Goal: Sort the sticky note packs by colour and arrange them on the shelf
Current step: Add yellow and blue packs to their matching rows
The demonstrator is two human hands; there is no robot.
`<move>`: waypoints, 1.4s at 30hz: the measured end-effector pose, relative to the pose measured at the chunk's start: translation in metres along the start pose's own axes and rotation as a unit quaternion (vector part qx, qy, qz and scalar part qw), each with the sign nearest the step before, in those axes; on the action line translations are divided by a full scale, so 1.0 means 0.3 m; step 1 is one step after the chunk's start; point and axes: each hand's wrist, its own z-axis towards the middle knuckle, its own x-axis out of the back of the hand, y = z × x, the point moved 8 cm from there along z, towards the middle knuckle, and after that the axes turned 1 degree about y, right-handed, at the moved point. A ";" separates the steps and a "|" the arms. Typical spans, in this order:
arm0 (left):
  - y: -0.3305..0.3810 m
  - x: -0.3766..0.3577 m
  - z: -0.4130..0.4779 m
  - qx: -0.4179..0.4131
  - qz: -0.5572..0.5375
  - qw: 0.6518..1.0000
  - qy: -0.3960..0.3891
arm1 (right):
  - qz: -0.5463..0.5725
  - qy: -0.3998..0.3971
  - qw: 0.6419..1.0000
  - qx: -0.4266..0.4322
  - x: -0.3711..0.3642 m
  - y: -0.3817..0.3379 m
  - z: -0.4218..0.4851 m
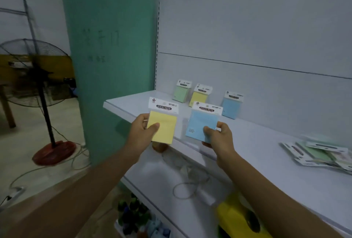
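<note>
Left hand [145,129] grips a yellow sticky note pack [163,123] by its left edge, thumb on front, fingers behind and mostly hidden. Right hand [219,135] grips a blue sticky note pack [202,123] at its lower right corner, thumb on front; fingers behind, only tips show below the pack. Both packs held upright, side by side, over the front edge of the white shelf [266,142], not touching it.

At rear of shelf, against back panel, three packs stand upright, apart from each other: green pack [181,93] at left, second yellow pack [200,95] in middle w/ its lower right corner hidden by the held blue pack's header, second blue pack [231,105] at right.

Far right on shelf: loose pile of packs [320,155], blurred, cut off by frame edge; green visible, other colours and count not readable.

Lower shelf contents blurred; a yellow object [236,216] and dark items, unidentifiable. Header print legible only as "STICKY NOTE".
</note>
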 end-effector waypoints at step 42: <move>-0.226 -0.704 1.022 -0.260 0.220 0.916 -0.213 | -0.253 0.312 0.911 0.096 0.259 0.040 0.806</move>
